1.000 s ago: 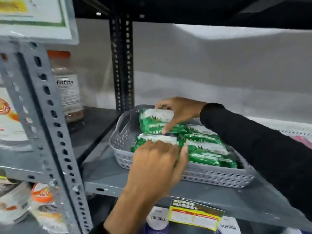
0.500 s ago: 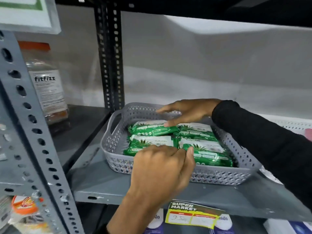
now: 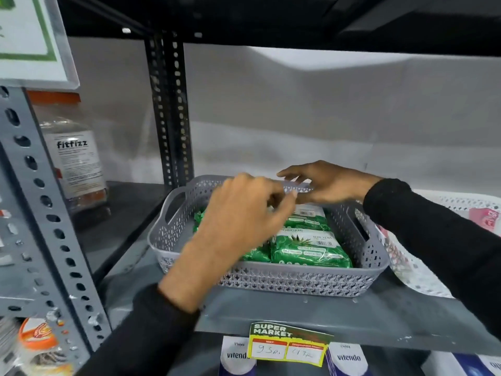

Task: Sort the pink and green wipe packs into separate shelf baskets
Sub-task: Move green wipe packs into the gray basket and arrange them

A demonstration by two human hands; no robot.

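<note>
A grey perforated basket [image 3: 298,280] stands on the grey shelf and holds several green wipe packs [image 3: 309,249] lying flat. My left hand [image 3: 238,221] hovers over the basket's left half with loosely curled fingers, holding nothing and hiding the packs beneath it. My right hand [image 3: 325,183] floats above the basket's back rim, fingers spread, empty. To the right, a white basket [image 3: 423,275] holds a pink wipe pack [image 3: 485,219], mostly hidden behind my right sleeve.
A "fitfizz" jar [image 3: 76,164] stands on the neighbouring shelf at left, behind the perforated steel upright [image 3: 46,213]. A dark upright [image 3: 170,109] rises behind the grey basket. A price tag [image 3: 288,346] hangs on the shelf edge above "vitendo" boxes [image 3: 349,359].
Both hands have lifted off the green packs. My left hand moved up and forward over the basket; my right hand rose from the back pack to above the rim.
</note>
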